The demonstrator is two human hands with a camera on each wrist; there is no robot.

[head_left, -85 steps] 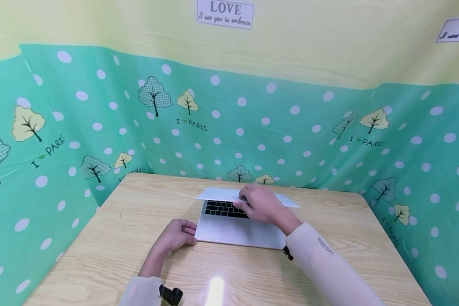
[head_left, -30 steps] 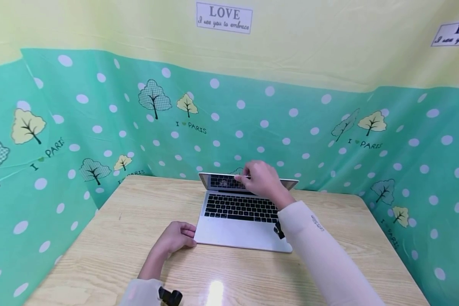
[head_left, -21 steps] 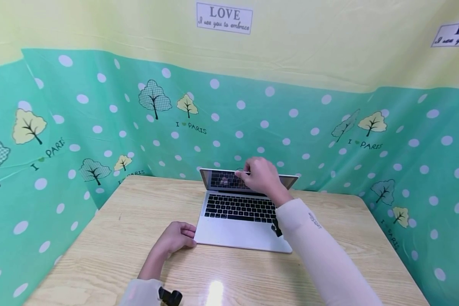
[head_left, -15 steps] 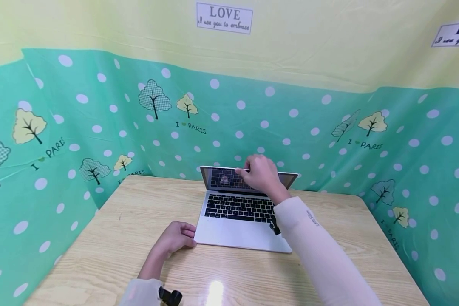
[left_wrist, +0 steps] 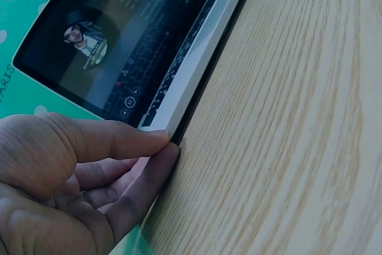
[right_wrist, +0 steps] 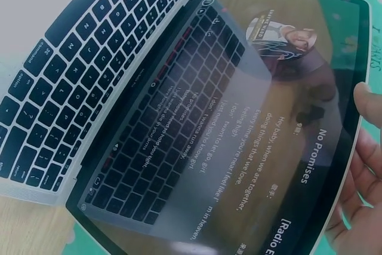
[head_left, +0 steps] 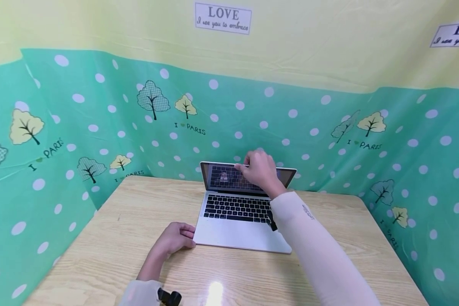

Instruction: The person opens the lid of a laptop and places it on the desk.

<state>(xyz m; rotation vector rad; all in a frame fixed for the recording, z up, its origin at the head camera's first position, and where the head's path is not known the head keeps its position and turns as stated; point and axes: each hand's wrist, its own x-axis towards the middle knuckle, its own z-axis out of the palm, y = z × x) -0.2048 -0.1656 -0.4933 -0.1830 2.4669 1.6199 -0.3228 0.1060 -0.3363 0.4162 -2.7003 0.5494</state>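
Note:
A silver laptop [head_left: 233, 233] stands unfolded on the wooden table, its black keyboard [head_left: 229, 209] facing up. The lid's screen [head_left: 216, 177] is raised and lit. Song lyrics and a small picture show on the screen [right_wrist: 256, 106] in the right wrist view. My right hand [head_left: 261, 172] holds the lid's top edge, thumb on the screen side and fingers behind. At the base's near left corner, my left hand [head_left: 174, 237] pinches the edge. Close up in the left wrist view, the left hand [left_wrist: 77, 171] has thumb and forefinger meeting at that corner. My right forearm hides part of the laptop's right side.
The light wood table [head_left: 130, 212] extends on both sides of the laptop. Green and yellow cloth [head_left: 199, 140] with trees and dots hangs behind and beside it. A black wrist strap [head_left: 170, 296] sits at my left cuff.
The lid has swung up and back from nearly closed, exposing keyboard and screen. My right hand has risen with its top edge. The left hand stays at the base corner.

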